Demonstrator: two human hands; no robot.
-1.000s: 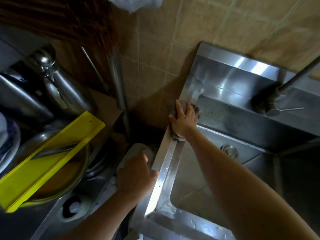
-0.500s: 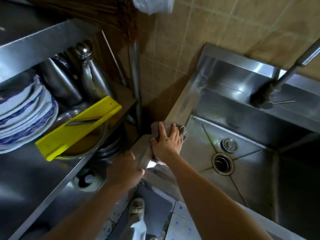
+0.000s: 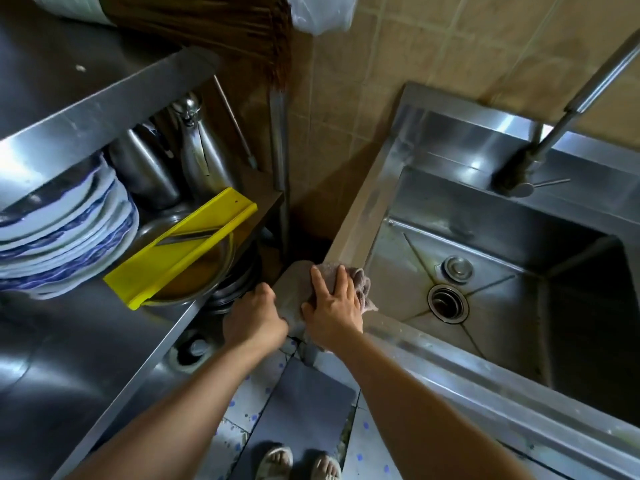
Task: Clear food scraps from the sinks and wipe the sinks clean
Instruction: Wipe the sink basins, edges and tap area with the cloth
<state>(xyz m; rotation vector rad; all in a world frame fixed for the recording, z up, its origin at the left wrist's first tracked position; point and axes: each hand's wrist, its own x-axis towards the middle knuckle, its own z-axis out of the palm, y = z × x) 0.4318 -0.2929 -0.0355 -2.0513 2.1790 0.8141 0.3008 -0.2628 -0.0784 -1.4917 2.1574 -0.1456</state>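
Grey cloth (image 3: 360, 289) on sink (image 3: 349, 233) near-left rim corner; right hand (image 3: 334, 308) fingers (image 3: 317, 280) spread flat atop it. Rim's long axis runs far; left hand (image 3: 254, 318) curled beside.

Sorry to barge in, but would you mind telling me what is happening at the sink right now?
A person is wiping the steel sink with a greyish cloth. The right hand presses the cloth flat on the sink's near left corner, fingers spread. The left hand is curled at the outer edge of that corner, beside the cloth; whether it grips the cloth is unclear. The basin looks free of scraps, with the drain open and its plug lying beside it.
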